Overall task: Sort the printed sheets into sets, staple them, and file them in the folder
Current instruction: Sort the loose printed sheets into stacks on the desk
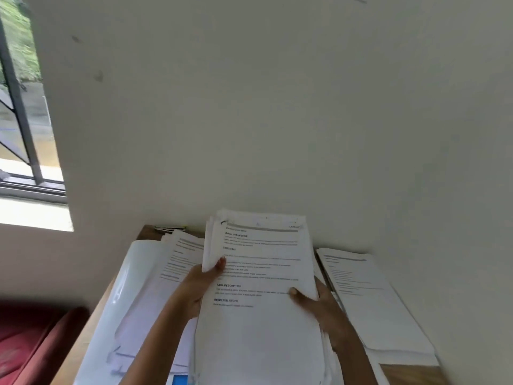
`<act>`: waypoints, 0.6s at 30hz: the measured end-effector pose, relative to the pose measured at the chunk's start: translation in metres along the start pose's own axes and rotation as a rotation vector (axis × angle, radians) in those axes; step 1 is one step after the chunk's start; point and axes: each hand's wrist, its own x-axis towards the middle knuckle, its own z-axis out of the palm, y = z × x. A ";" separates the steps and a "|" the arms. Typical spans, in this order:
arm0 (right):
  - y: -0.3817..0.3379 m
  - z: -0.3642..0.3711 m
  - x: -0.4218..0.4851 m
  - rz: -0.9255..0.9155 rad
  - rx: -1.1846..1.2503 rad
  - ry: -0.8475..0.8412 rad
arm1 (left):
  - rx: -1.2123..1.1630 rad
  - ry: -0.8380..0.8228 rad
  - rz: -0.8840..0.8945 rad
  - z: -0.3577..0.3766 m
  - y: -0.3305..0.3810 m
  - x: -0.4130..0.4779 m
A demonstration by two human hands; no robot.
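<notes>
White printed sheets fill both your hands: you hold the stack (258,273) up above the wooden bench (410,375), its top page facing you. Your left hand (197,287) grips the left edge with the thumb pressed on the top page. Your right hand (322,307) grips the right edge the same way, its fingers hidden behind the paper. A second pile (180,262) lies on the bench to the left, partly over a glossy plastic folder (133,287). A third pile (366,301) lies to the right, beside the wall (277,107). A red seat (33,337) shows at lower left.
</notes>
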 end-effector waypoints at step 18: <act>-0.011 0.017 0.023 -0.399 0.082 0.088 | 0.380 -0.046 0.549 0.017 0.057 -0.009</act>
